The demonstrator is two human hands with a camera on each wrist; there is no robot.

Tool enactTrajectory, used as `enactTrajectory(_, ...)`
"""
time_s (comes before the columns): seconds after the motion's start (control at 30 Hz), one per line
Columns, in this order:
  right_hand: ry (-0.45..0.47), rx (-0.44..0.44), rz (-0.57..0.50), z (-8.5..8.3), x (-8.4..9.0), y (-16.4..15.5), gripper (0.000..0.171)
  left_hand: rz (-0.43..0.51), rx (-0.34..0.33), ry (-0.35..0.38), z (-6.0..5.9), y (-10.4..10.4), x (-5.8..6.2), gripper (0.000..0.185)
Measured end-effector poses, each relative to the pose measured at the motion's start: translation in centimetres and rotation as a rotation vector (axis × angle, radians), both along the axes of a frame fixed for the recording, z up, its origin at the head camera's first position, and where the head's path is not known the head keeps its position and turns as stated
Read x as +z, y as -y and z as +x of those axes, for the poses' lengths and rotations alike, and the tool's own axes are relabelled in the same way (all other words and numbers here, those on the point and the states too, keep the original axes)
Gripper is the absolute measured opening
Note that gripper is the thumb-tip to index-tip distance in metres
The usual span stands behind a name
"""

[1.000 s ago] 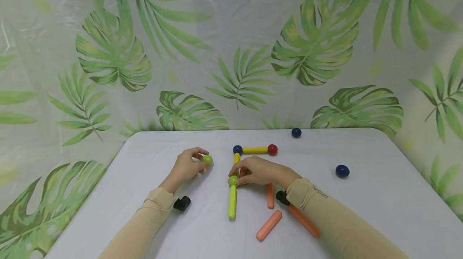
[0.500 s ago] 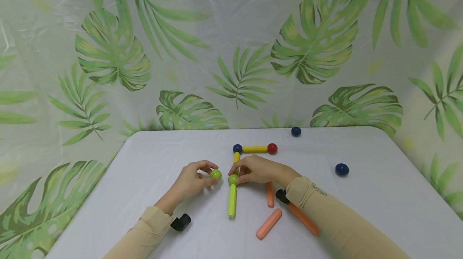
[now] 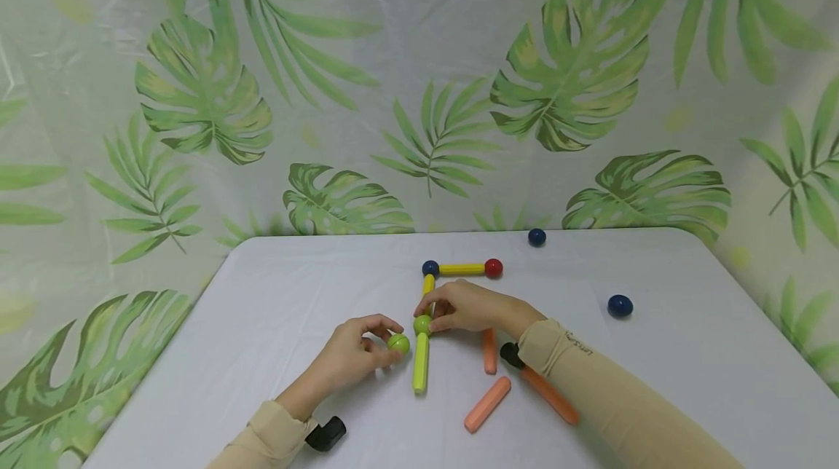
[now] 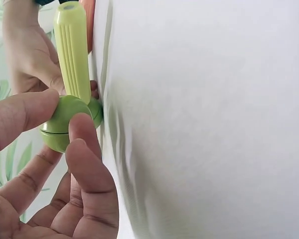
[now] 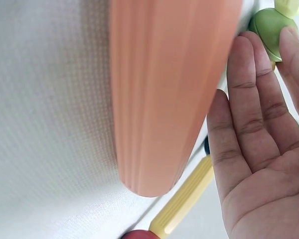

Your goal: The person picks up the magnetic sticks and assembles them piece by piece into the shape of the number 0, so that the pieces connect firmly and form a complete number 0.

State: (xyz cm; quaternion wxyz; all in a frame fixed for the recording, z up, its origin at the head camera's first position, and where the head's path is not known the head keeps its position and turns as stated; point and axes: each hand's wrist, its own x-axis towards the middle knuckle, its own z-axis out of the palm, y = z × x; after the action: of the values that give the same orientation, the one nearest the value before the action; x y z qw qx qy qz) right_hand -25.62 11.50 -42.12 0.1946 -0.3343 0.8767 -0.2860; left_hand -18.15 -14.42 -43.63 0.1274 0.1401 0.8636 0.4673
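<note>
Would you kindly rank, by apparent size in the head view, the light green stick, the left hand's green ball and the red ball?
Largest: light green stick
Next: green ball, perhaps only because it is nearer
Smallest: red ball

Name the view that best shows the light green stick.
Left wrist: the light green stick appears large, ridges and end face visible. Head shows it whole but small; right wrist catches only one end, cut by the frame.

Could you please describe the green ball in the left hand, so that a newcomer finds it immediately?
Over the white table, find the left hand. It pinches the green ball. The second green ball, in the right hand, joins a lime stick; this one joins none.
</note>
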Motion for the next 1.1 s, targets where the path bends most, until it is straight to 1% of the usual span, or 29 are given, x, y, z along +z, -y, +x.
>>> enactTrajectory(0.23, -0.006, 0.003, 0.001, 0.0, 0.0, -0.1, 0.028, 0.013, -0.015, 0.011, 1.4, 0.3, -0.2, 0.031)
enactTrajectory(0.4, -0.018, 0.001, 0.018, 0.0, -0.1, -0.1, 0.028, 0.035, -0.027, 0.049, 2.3, 0.4, -0.3, 0.033)
enactTrajectory(0.53, -0.010, -0.006, 0.021, 0.1, 0.1, -0.1, 0.028, 0.042, -0.043, 0.068, 3.2, 0.7, -0.3, 0.033)
enactTrajectory(0.67, -0.010, -0.013, 0.019, 0.2, 0.1, -0.1, 0.028, 0.045, -0.067, 0.071, 4.0, 0.8, -0.3, 0.033)
enactTrajectory(0.9, -0.010, -0.029, 0.029, 0.2, 0.0, 0.0, 0.028, 0.028, -0.100, 0.072, 4.9, 0.4, -0.5, 0.032)
enactTrajectory(1.1, -0.014, -0.021, 0.029, 0.2, 0.1, 0.0, 0.028, 0.064, -0.116, 0.070, 5.5, -0.2, -0.4, 0.032)
